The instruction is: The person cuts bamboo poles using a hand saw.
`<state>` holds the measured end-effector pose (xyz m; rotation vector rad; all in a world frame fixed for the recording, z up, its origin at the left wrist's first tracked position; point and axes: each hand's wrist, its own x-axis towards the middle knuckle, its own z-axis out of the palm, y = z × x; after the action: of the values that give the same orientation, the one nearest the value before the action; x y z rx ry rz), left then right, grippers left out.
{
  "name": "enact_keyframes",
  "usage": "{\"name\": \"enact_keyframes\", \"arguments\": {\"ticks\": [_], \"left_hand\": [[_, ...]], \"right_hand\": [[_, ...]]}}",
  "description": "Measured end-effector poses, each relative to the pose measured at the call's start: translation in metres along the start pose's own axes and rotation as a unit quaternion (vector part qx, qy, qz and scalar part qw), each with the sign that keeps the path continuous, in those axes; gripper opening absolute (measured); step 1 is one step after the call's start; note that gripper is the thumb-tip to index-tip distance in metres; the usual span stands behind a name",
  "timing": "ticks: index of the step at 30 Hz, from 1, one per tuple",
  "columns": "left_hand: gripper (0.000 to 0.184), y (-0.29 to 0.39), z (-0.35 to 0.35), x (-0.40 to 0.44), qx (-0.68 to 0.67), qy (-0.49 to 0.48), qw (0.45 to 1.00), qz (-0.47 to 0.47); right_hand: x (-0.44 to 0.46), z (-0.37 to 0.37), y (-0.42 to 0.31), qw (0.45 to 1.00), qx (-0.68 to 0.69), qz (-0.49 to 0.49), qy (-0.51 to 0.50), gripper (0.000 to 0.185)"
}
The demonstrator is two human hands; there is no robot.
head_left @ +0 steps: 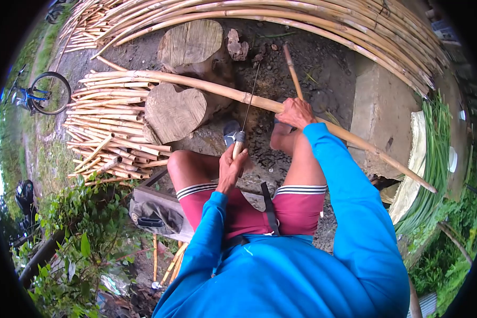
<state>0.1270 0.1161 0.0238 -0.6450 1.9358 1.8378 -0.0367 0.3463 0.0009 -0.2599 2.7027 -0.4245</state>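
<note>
My right hand [297,113] is closed around a long bamboo pole [212,86], which slants across in front of me from upper left to lower right. The pole's far part passes over the tree stumps. In my left hand [232,169], upright above my left thigh, is the wooden handle of a long-bladed knife [250,98]. Its thin blade points away from me, seen nearly edge-on, and crosses the line of the pole; whether they touch I cannot tell. A shorter bamboo stick [292,71] shows just beyond my right hand, its near end hidden.
Two cut stumps [191,42] [175,111] stand ahead. Short bamboo pieces [108,122] are piled at left; long poles [302,13] lie across the back. A concrete block [376,100] and green stalks [434,153] are at right, a bicycle [50,93] far left.
</note>
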Motion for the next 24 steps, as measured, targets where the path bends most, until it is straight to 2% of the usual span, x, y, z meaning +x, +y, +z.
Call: {"name": "enact_keyframes", "arguments": {"ticks": [3,6,14,16,24], "left_hand": [[0.029,-0.004,0.002,0.016,0.036,-0.004,0.999,0.028],[0.03,-0.004,0.007,0.031,0.075,-0.003,0.997,0.028],[0.032,0.005,0.012,0.037,0.128,0.0,0.992,0.015],[0.033,0.013,0.016,0.032,0.151,0.019,0.987,0.054],[0.035,0.014,0.024,0.038,0.141,0.037,0.988,0.047]], "right_hand": [[0.005,0.0,0.006,0.998,0.026,0.01,-0.061,0.046],[0.004,-0.004,0.001,0.996,0.024,0.035,-0.08,0.046],[0.007,-0.003,0.002,0.994,0.029,0.055,-0.094,0.048],[0.007,-0.003,0.002,0.994,0.025,0.052,-0.092,0.047],[0.006,-0.002,0.0,0.993,0.036,0.069,-0.088,0.046]]}}
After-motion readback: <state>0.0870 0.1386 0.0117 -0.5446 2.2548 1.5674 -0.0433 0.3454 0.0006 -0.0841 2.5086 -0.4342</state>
